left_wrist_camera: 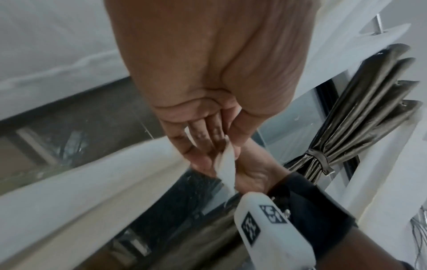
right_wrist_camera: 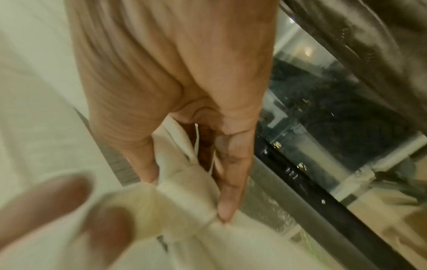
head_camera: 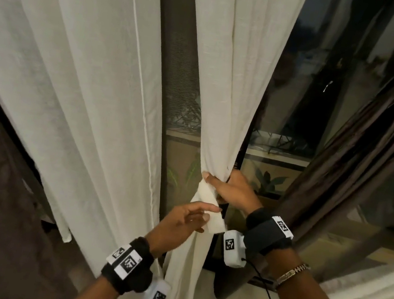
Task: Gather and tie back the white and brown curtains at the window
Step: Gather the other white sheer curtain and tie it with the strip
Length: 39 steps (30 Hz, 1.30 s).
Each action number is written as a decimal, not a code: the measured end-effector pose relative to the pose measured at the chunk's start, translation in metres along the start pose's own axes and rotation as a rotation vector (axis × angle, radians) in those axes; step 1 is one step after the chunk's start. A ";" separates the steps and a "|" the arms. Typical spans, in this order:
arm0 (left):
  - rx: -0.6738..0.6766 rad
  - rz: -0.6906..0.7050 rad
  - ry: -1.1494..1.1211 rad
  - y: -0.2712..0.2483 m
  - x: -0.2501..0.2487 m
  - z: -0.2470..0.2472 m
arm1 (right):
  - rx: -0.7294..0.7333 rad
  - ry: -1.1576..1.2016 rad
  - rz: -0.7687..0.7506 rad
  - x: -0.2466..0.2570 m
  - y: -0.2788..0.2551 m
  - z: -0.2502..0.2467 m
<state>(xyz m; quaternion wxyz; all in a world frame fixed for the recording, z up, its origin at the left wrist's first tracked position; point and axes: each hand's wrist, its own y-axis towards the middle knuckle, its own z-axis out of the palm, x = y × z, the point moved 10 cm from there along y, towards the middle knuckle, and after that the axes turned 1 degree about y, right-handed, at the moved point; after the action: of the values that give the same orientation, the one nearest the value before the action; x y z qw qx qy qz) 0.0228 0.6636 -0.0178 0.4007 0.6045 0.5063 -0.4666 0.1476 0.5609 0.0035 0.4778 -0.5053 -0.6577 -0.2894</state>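
Two hands at work: right hand (head_camera: 232, 191) and left hand (head_camera: 184, 222), both at the gathered white curtain (head_camera: 225, 117), in front of the window frame (head_camera: 174, 47).
Step, as I judge it: wrapping the white tie-back band (head_camera: 208, 210) round the bunch.
Doing it well: hold the gather tight and pull the band snug, flat and untwisted before fastening.
Right hand: curled round the bunched cloth, thumb pressing the band at the waist.
Left hand: fingers mostly straight, thumb and fingers pinching the band's free end.
Brown curtain (head_camera: 365, 142): right of the glass, already tied.
Other white panel (head_camera: 67, 73): hangs loose at left.
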 end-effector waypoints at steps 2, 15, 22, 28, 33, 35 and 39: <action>-0.004 0.022 -0.051 0.006 0.004 0.012 | -0.025 0.051 0.030 -0.004 -0.005 0.003; 0.033 -0.030 -0.332 0.022 0.044 0.032 | 0.354 -0.029 0.082 -0.011 -0.029 0.020; -0.110 -0.079 -0.353 -0.002 0.039 0.005 | 0.327 0.052 0.066 -0.018 -0.035 0.021; -0.385 0.028 -0.055 0.016 0.054 -0.036 | 0.316 0.051 0.085 -0.015 -0.036 0.017; -0.114 0.001 -0.018 0.046 0.058 -0.007 | 0.258 -0.012 0.001 0.015 -0.037 0.005; -0.181 0.023 0.028 0.050 0.058 -0.009 | 0.229 -0.019 -0.047 0.033 -0.039 -0.001; -0.267 0.045 0.166 0.063 0.059 -0.009 | 0.184 -0.076 -0.139 0.067 -0.046 -0.007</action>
<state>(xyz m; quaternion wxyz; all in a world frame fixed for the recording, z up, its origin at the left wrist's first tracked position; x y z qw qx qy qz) 0.0898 0.6753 -0.0717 0.4446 0.5935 0.5816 -0.3343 0.1048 0.5665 0.0728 0.4758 -0.4228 -0.7327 -0.2410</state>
